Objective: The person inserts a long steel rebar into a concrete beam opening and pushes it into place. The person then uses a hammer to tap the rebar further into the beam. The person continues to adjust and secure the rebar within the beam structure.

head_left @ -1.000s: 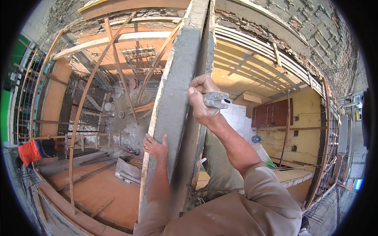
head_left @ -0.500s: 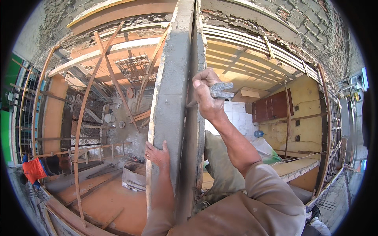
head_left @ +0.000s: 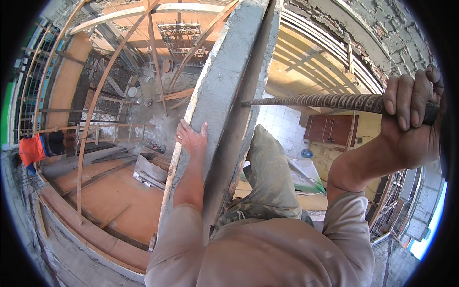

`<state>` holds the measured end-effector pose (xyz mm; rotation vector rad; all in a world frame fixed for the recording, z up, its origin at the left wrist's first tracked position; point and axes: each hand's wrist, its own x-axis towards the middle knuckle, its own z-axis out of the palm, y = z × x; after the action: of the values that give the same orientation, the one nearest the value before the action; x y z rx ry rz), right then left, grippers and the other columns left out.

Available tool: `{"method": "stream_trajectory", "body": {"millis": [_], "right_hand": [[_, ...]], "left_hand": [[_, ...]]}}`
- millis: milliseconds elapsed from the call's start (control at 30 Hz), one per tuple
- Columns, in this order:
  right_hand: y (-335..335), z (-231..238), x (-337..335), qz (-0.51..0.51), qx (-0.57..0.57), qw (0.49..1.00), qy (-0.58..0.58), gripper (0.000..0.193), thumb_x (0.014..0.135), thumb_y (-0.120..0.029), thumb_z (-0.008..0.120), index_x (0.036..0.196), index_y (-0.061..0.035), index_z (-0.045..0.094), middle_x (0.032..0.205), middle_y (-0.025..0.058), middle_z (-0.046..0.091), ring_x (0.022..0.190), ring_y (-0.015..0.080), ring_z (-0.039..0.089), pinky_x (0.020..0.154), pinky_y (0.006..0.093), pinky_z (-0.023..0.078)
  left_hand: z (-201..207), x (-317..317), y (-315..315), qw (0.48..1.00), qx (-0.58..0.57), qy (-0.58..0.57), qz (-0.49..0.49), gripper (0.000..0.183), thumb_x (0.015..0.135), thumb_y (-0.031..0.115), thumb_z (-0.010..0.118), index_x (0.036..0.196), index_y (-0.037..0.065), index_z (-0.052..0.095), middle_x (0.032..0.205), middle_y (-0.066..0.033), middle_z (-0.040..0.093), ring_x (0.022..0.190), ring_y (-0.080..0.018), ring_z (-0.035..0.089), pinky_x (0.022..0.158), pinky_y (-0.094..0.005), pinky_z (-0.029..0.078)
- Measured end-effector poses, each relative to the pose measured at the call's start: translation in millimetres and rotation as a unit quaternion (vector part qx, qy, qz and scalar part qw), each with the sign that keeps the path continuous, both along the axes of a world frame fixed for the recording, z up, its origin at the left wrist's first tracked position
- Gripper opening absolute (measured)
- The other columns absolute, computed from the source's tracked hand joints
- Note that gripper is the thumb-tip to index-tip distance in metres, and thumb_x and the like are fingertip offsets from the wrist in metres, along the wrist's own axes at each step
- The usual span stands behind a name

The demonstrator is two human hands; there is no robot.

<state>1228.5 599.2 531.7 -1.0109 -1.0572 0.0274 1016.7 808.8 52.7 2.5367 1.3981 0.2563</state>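
Observation:
My left hand (head_left: 191,137) lies with spread fingers on the left edge of a grey concrete beam (head_left: 229,62). My right hand (head_left: 410,107) is wrapped round a ribbed steel pry bar (head_left: 325,100), raised at the far right and close to the camera. From there the bar runs left across the gap, its tip against the inner side of a board (head_left: 239,124). That board stands along the beam's right side, a narrow dark gap between them. Exactly how deep the tip sits, I cannot tell.
The beam runs high above a lower floor. Below left are wooden braces (head_left: 103,95), an orange panel (head_left: 138,203) and buckets (head_left: 134,92). White tiles (head_left: 282,122) and a brown door (head_left: 330,129) show below right. My trousered leg (head_left: 267,167) is beside the board.
My right hand has moved up and right, nearer the camera, and the bar now shows lengthwise instead of end-on. My left hand stays on the beam's edge. The whole view has shifted and tilted.

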Motion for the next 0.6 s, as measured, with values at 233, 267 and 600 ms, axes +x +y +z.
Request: {"method": "stream_trajectory", "body": {"millis": [233,267,600], "right_hand": [[-3,19,33,0.045,-0.004,0.998,-0.053,0.047,0.103,-0.041,0.032,0.105,0.0013,0.052,0.051,0.0013,0.041,0.034,0.0105,0.038,0.029,0.0269,0.040],[0,14,37,0.048,-0.003,0.998,-0.048,0.046,0.103,-0.039,0.033,0.108,0.0026,0.053,0.053,0.0011,0.041,0.036,0.0100,0.038,0.031,0.0255,0.038],[72,-186,11,-0.197,-0.072,0.959,0.193,0.017,0.096,-0.015,0.055,0.090,-0.0068,0.042,0.055,-0.0057,0.040,0.045,0.0015,0.035,0.041,0.0205,0.028]], "left_hand": [[-3,5,6,1.000,0.010,-0.018,-0.004,0.098,0.076,0.061,0.067,0.141,-0.004,0.033,0.136,-0.0203,0.042,0.131,-0.0325,0.035,0.110,-0.0517,0.020],[-5,4,7,1.000,0.011,-0.022,-0.001,0.097,0.076,0.061,0.067,0.141,-0.004,0.034,0.136,-0.0203,0.042,0.131,-0.0324,0.035,0.110,-0.0516,0.020],[1,8,7,1.000,0.004,-0.014,-0.005,0.097,0.076,0.061,0.066,0.140,-0.004,0.034,0.137,-0.0208,0.042,0.131,-0.0328,0.035,0.110,-0.0527,0.019]]}}
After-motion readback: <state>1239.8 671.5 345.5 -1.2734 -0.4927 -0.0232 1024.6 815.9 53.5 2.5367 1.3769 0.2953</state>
